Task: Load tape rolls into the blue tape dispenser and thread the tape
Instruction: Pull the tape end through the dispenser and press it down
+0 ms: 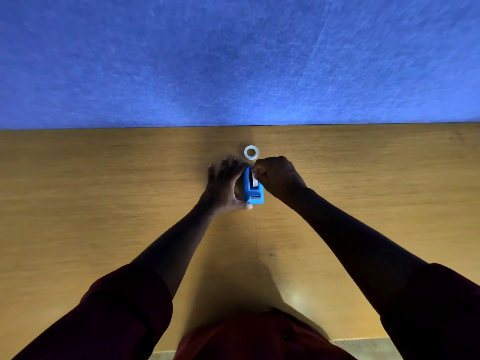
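So the left hand (225, 183) was on the left side of the blue tape dispenser (253, 187), fingers fairly straight and fanned out along its flank, thumb hooked round the near corner. More of a brace than a clamp, so I'd call that grip wide, just pressing the body down onto the worktop (104, 203). The forearm came in low from the lower left, with the dark red sleeve pushed up past the elbow.

The dispenser sat mid-worktop, cutter end toward the person, with a strip of white tape (254, 180) showing along its top channel.

The right hand (279, 178) was curled over the far right end of the dispenser, knuckles up, fingertips pinched narrow on what looked like the tape. Whether it had the loose end or the roll itself, I couldn't tell; too small and shadowed. Wrist bent down, forearm angled in from the lower right.

My read is that this was the threading step. To do it well: keep the left hand's pressure steady so the dispenser doesn't skid, pull the tape straight down the channel toward the cutter, no twist, sticky side down.

A spare tape roll (251, 152) lay flat just beyond the hands, apart from both, near the blue wall.
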A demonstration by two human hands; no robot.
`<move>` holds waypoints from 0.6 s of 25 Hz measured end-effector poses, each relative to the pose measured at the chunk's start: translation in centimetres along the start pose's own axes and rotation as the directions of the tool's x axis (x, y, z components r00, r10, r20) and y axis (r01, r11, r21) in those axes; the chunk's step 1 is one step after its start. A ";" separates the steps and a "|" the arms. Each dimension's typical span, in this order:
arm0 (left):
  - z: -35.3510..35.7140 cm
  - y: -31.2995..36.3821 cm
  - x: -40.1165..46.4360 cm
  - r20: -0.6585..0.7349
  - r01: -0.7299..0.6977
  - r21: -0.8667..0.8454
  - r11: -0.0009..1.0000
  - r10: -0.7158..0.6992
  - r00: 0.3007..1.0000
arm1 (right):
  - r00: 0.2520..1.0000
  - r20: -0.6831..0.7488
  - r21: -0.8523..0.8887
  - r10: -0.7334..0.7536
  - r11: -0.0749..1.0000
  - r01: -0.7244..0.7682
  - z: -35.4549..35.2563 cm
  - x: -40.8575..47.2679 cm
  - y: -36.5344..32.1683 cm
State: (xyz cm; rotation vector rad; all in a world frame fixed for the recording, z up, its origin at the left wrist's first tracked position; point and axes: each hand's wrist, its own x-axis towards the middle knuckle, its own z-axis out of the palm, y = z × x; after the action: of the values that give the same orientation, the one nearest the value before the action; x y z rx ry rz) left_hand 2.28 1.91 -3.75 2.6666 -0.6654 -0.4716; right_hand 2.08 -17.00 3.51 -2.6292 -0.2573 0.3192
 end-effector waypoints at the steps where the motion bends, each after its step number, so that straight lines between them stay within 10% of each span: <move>1: -0.1 0.0 0.0 0.001 0.000 -0.003 1.000 0.000 1.000 | 1.000 -0.009 0.021 0.013 1.000 -0.013 0.1 0.0 0.0; 15: 0.5 -0.3 0.2 0.000 -0.002 0.045 0.999 0.002 1.000 | 0.999 -0.019 0.073 0.031 0.997 -0.029 0.3 -0.2 0.1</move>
State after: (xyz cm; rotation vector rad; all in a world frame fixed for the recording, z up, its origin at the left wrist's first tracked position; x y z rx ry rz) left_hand 2.39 1.90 -4.31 2.7082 -0.6862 -0.4615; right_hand 1.84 -16.98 3.26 -2.5650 -0.1964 0.3067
